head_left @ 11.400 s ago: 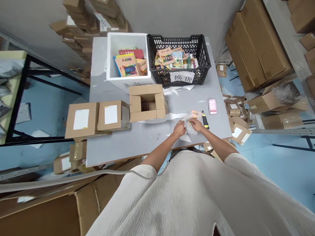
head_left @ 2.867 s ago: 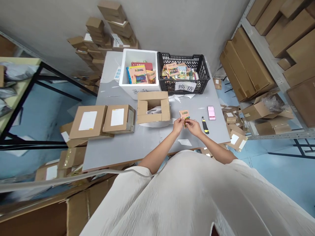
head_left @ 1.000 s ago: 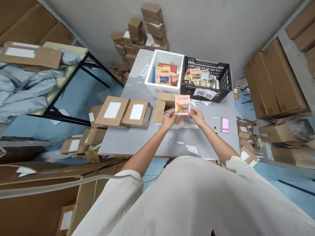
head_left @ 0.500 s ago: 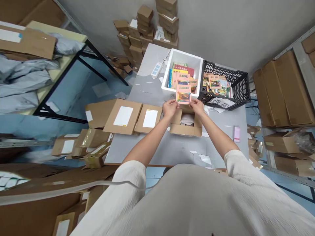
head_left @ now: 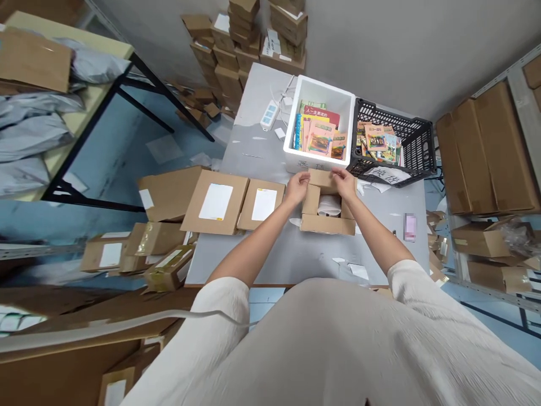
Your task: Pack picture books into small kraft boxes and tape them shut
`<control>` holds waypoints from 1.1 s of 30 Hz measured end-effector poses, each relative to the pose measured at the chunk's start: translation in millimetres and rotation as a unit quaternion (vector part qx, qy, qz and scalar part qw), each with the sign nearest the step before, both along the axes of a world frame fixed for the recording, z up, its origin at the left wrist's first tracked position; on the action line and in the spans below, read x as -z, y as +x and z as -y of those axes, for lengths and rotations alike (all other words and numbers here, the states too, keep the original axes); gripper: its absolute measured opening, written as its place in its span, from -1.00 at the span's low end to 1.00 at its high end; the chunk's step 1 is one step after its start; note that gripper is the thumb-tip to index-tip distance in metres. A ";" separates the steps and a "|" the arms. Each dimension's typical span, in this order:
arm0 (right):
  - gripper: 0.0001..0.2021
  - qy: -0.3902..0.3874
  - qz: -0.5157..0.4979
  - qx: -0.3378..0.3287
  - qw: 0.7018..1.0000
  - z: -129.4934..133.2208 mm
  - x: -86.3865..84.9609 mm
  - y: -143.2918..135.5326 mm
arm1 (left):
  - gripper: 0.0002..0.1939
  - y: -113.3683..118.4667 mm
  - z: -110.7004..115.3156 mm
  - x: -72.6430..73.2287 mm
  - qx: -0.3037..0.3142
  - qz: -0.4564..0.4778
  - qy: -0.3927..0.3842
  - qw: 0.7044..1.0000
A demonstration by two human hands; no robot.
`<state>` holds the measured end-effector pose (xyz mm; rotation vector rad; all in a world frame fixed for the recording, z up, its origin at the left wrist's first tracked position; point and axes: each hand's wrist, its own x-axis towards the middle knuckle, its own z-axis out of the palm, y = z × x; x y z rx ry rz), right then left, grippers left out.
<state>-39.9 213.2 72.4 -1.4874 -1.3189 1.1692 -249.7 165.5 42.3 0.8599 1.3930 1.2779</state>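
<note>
An opened cardboard box [head_left: 328, 224] stands on the grey table with a whitish wrapped item [head_left: 329, 205] inside. My left hand [head_left: 298, 186] grips the left edge of its raised far flap [head_left: 322, 178]. At the flap's right end, my right hand [head_left: 344, 182] has its fingers closed on the cardboard. Just beyond my hands, a white foam box [head_left: 351, 121] holds books, with pink booklets [head_left: 320, 139] in front. The black crate [head_left: 416, 155] to its right holds more booklets [head_left: 376, 138].
Two flat cartons [head_left: 216, 202] [head_left: 262, 204] with white labels lie left of the opened box. A power strip [head_left: 269, 115] rests near the foam box. The pink item [head_left: 409, 226] is at the table's right edge. Paper scraps [head_left: 358, 271] lie near the front edge.
The pink booklet that was between my hands is now out of them, and pink booklets stand in the foam box. My fingers have closed on the box's far flap. The view has shifted slightly.
</note>
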 end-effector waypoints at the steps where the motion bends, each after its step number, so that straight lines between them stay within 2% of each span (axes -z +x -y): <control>1: -0.70 -0.001 0.004 0.005 1.000 4.7 -1.4 7.3 | -0.79 -1.0 4.7 -0.3 0.001 -0.011 -0.002 1.000; 6: -0.70 0.033 0.051 0.036 0.998 29.2 -2.2 57.9 | -0.71 -5.4 29.2 0.4 0.002 -0.094 -0.012 0.996; 11: -0.61 0.012 0.111 0.090 0.990 70.8 11.5 104.1 | -0.56 -5.2 62.8 10.9 -0.006 -0.147 -0.075 0.986; 15: -0.54 -0.046 0.123 0.103 0.986 116.8 28.3 118.4 | -0.52 0.4 88.3 23.7 -0.013 -0.138 -0.124 0.983; 19: -0.49 -0.106 0.091 0.053 0.989 147.8 35.3 117.1 | -0.53 7.6 99.7 28.3 0.043 -0.140 -0.107 0.983; 25: -0.47 -0.100 0.068 0.035 0.992 153.4 21.7 118.8 | -0.38 15.2 106.0 19.2 0.032 -0.150 -0.041 0.987; 33: -0.49 -0.063 0.057 0.013 0.996 158.9 -2.5 137.6 | -0.43 32.8 134.0 -1.6 0.003 -0.156 -0.007 0.988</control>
